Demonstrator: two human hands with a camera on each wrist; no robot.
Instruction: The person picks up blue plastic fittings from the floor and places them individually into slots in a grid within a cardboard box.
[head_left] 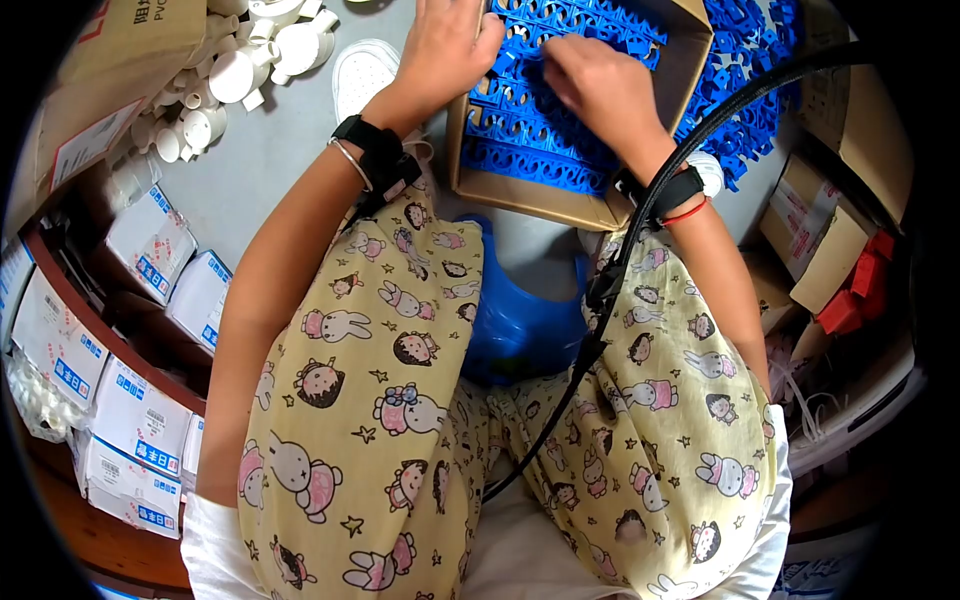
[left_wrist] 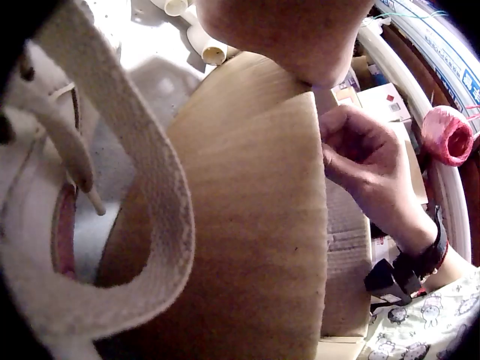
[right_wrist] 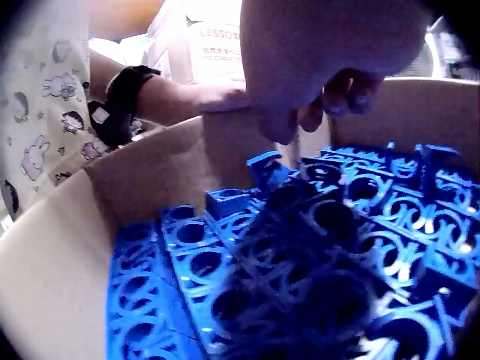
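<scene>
A cardboard box (head_left: 540,190) stands on the floor between the feet, filled with rows of blue plastic pipe clips (right_wrist: 191,262). My left hand (head_left: 447,60) grips the box's left rim, its thumb side over the inner edge; its far fingers run out of the head view. Over the clips, inside the box, my right hand (head_left: 603,82) has its fingers curled downward. In the right wrist view its fingertips (right_wrist: 311,116) hang just above one upturned clip (right_wrist: 268,169). I cannot tell whether the right thumb and forefinger pinch a clip.
Loose blue clips (head_left: 740,90) are heaped right of the box. White pipe fittings (head_left: 240,70) lie at the upper left. A blue plastic stool (head_left: 525,320) shows between the legs. A black cable (head_left: 690,145) crosses the right forearm. Small cartons (head_left: 150,245) line the left side.
</scene>
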